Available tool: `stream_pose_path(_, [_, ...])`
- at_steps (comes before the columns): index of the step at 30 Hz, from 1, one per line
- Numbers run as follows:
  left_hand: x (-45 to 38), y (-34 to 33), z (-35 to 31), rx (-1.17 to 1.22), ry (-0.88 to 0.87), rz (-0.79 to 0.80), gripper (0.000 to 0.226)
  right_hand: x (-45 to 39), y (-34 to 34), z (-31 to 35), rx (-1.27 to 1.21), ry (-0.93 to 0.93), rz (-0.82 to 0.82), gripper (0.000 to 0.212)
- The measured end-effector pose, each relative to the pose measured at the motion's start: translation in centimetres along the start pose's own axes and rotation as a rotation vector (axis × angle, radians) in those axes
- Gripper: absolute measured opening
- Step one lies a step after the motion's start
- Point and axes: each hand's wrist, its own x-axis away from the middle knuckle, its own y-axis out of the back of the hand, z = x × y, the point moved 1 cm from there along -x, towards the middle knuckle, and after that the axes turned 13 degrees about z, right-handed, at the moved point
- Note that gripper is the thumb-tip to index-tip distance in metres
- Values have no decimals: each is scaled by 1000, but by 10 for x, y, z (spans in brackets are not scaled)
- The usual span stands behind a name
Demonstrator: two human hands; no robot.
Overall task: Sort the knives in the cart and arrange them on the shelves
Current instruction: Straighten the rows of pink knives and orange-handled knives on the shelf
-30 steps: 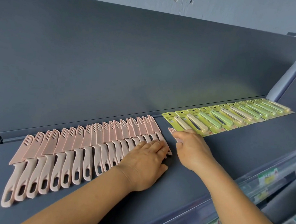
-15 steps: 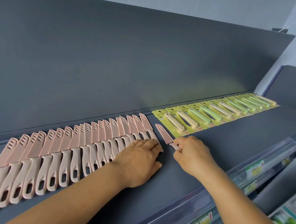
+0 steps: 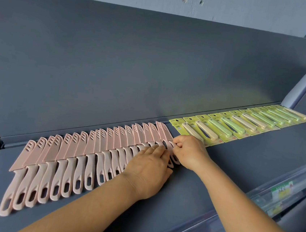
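Left hand (image 3: 149,169) lies flat on the pink knives (image 3: 80,157) — right hand (image 3: 189,151) pinches the end knife (image 3: 166,138).

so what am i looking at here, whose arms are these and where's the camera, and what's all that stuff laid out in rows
No machine here: these are a person's two bare arms, filmed by one wide-angle camera worn on their head, looking forward and down. They stand at a dark grey store shelf. On it lies a long overlapping row of pink knives in blade covers, and to its right a row of carded knives with green and cream handles on yellow-green cards. The left hand rests flat on the pink handles near the row's right end. The right hand pinches the end pink knife at that end, setting it against the row.
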Motion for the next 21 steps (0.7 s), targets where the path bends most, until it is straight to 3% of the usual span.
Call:
stream_pose_path(8, [-5, -1, -1, 8, 77, -4, 40, 7, -5, -11, 117, 220, 123, 31])
stream_pose_path(21, [-10, -3, -4, 4, 50, -22, 39, 3, 1, -18, 49, 266, 261, 42])
